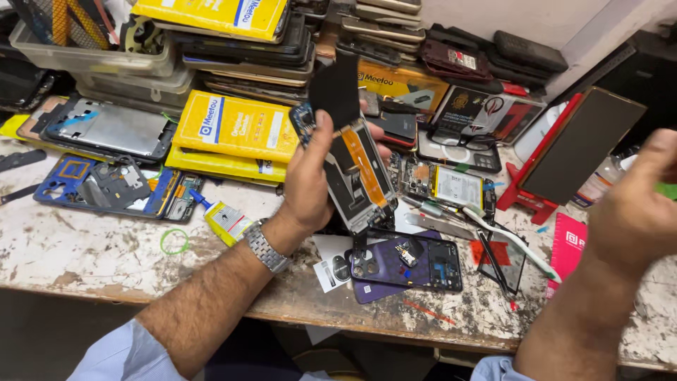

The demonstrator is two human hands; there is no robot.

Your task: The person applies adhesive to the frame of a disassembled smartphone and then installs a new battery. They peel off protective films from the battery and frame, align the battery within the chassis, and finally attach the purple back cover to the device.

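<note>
My left hand (310, 176) grips an opened phone frame (352, 169), tilted up above the workbench. Its orange flex cable and metal shields face me, and a black flap sticks up from its top. My right hand (638, 204) is raised at the right edge, fingers curled; whether it holds anything I cannot tell. Below the held phone lies a purple phone back shell (405, 264) with a small part in it. A bare phone body with a white battery (451, 187) lies to the right of it.
Yellow boxes (236, 127) and stacks of phones crowd the back of the worn white bench (92, 247). A blue phone frame (113, 187) lies at left beside a glue tube (224, 220). A red stand with a dark panel (571, 152), tweezers and a white tool sit at right.
</note>
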